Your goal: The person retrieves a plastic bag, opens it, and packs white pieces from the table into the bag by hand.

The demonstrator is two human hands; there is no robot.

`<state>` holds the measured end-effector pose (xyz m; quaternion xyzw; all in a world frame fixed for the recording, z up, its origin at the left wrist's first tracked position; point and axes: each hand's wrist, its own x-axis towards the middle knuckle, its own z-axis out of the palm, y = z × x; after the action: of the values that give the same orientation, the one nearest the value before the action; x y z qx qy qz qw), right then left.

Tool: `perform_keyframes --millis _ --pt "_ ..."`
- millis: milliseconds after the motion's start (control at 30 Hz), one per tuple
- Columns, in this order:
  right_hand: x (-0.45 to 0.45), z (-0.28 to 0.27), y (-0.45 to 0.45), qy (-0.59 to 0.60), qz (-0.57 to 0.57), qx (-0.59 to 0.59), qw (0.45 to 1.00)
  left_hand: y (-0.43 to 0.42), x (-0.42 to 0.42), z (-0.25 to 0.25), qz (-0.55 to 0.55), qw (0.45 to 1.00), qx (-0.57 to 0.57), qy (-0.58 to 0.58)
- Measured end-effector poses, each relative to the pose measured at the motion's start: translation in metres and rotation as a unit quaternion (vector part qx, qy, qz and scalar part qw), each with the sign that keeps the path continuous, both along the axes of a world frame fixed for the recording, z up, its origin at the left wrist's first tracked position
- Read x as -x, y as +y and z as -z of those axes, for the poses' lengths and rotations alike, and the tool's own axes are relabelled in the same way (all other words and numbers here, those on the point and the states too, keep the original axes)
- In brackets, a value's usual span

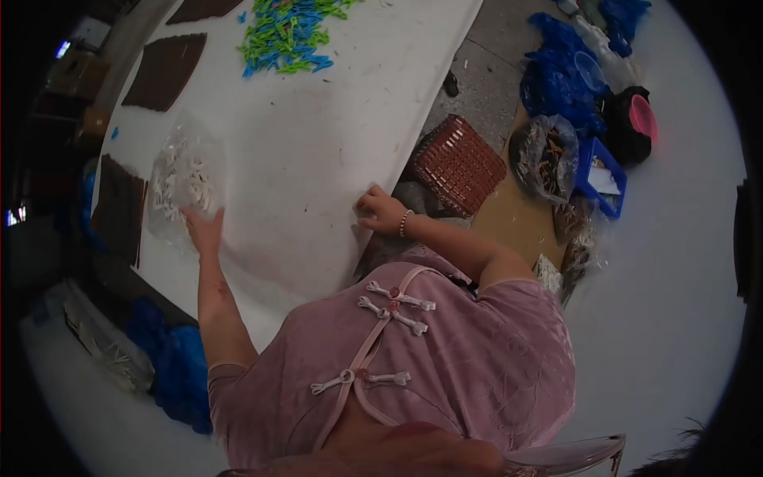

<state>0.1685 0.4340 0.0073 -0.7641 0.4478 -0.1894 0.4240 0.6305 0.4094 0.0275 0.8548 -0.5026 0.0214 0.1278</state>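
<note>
Clear, crinkled plastic forms the bag by your left hand, and a jumble of small white pieces shows through it, too blurred to tell singly. It lies on the white counter, near the left edge, just beside a dark brown woven mat.

Your left hand reaches to the near end of the bag, fingers against the plastic and thumb spread away from them; you cannot tell from this view whether it has hold of any plastic or a white piece. Your right hand, with a beaded bracelet at the wrist, rests at the counter's right edge, about half open with loosely bent fingers, and nothing shows in its grasp.

Between your hands you have a broad bare stretch of counter, running up toward a heap of green and blue clips at the far end. Along the left edge, a second brown mat lies beyond the bag. Past the right edge, close to your right hand and off the counter, sits a glossy reddish-brown woven piece; farther out are blue plastic bags and a blue crate, well apart from your hands
</note>
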Motion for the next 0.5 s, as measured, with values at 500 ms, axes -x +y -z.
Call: perform_keyframes --millis 500 --pt "0.534 0.176 0.213 0.223 0.193 -0.308 0.905 -0.031 0.101 -0.093 -0.144 0.987 0.057 -0.037"
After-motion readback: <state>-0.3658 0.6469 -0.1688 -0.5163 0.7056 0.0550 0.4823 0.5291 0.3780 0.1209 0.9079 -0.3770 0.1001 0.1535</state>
